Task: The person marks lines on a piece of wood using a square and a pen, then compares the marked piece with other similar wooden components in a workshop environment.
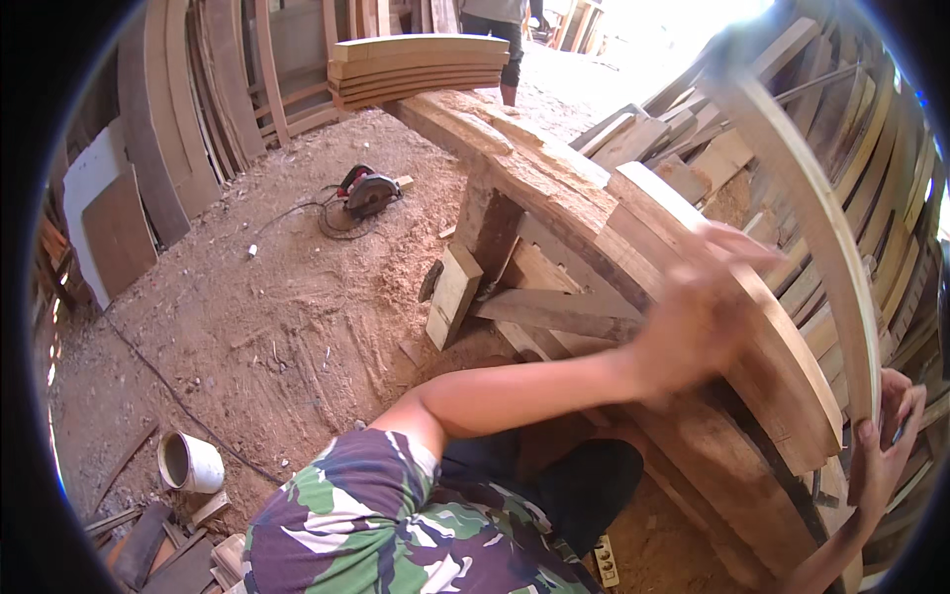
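Observation:
In my right hand (884,436) I hold the near end of a long, slightly curved wooden plank (826,208). It stands on edge, its far end raised and blurred. My left hand (698,307) is smeared by motion above a thick curved wooden piece (792,421), and its fingers cannot be made out. That curved piece lies on a heavy, rough wooden bench (549,183). Whether my left hand touches the piece, I cannot tell.
A stack of curved boards (421,69) sits on the bench's far end. A circular saw (371,193) with its cord rests on the sawdust-covered floor. Near it are a white bucket (203,465) and a power strip (606,562). Timber (643,144) is piled right; a person (505,59) stands behind.

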Demonstrator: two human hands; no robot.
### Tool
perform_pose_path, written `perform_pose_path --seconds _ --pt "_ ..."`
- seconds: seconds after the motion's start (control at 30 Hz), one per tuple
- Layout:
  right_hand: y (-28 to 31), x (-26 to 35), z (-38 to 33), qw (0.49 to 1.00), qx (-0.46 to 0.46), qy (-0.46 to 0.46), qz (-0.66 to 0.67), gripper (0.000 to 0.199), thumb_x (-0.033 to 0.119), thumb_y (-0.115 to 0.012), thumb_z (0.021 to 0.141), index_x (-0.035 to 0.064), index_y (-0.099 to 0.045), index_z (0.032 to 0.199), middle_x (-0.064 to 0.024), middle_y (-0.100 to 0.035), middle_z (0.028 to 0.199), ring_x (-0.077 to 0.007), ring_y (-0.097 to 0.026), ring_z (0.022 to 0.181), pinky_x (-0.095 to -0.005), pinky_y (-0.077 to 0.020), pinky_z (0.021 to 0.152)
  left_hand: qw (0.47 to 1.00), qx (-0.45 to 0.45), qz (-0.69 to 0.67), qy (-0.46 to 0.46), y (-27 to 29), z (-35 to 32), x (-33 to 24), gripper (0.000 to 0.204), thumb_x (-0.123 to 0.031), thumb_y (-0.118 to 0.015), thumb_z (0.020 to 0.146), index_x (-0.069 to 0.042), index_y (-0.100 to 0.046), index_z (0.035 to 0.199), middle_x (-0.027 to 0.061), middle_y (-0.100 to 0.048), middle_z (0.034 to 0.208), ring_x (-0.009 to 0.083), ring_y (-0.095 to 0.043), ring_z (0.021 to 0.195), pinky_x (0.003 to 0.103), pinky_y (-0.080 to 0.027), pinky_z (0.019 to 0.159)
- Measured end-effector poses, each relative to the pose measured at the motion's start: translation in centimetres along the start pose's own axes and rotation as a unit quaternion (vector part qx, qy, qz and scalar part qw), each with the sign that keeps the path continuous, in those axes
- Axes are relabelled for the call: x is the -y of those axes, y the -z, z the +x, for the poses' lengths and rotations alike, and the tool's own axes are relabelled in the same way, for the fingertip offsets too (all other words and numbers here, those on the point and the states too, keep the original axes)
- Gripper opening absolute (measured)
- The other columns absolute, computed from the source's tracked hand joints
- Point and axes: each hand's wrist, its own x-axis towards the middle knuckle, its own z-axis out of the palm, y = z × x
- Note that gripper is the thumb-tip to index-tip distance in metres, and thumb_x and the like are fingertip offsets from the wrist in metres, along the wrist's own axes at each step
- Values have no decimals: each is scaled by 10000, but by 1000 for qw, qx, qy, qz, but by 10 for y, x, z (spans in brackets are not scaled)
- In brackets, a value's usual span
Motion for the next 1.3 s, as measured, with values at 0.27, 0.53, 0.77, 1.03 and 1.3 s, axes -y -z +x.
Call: perform_pose_path --seconds 0.27,0.53,0.77,1.03,1.3 --pt "-31 -31 51 998 61 4 -2 529 255 -791 825 96 -365 1094 -121 -547 1170 -201 -541 1136 -331 -393 1087 980 -105 109 130 145 32 104 260 -203 -637 1060 -14 -758 1192 104 -770 1158 189 -708 1066 356 -550 955" --pt "-59 -44 63 998 45 0 -49 577 338 -820 758 70 -424 1081 -35 -384 1019 -186 -425 993 -286 -362 980 986 -22 71 147 144 26 110 346 -251 -618 1107 -34 -776 1325 69 -775 1153 106 -649 1017 311 -510 952" --pt "-59 -45 67 997 70 0 -41 607 385 -842 772 71 -418 1071 -69 -488 1042 -203 -483 1027 -311 -385 1009 982 -54 104 149 141 17 110 306 -205 -677 1066 -41 -790 1298 76 -791 1063 115 -700 971 286 -533 876" --pt "-60 -47 70 996 87 -10 -18 680 432 -880 744 73 -419 1091 -120 -581 1112 -229 -556 1103 -354 -421 1053 977 -75 129 152 134 16 96 315 -208 -699 1053 -18 -782 1291 120 -807 1069 132 -707 972 295 -539 883" --pt "-60 -49 70 995 98 -24 2 724 497 -903 761 66 -446 1122 -113 -586 1120 -221 -569 1107 -355 -437 1039 979 -86 132 127 135 16 101 309 -210 -727 1032 -32 -794 1276 128 -810 1055 149 -725 972 302 -543 879"
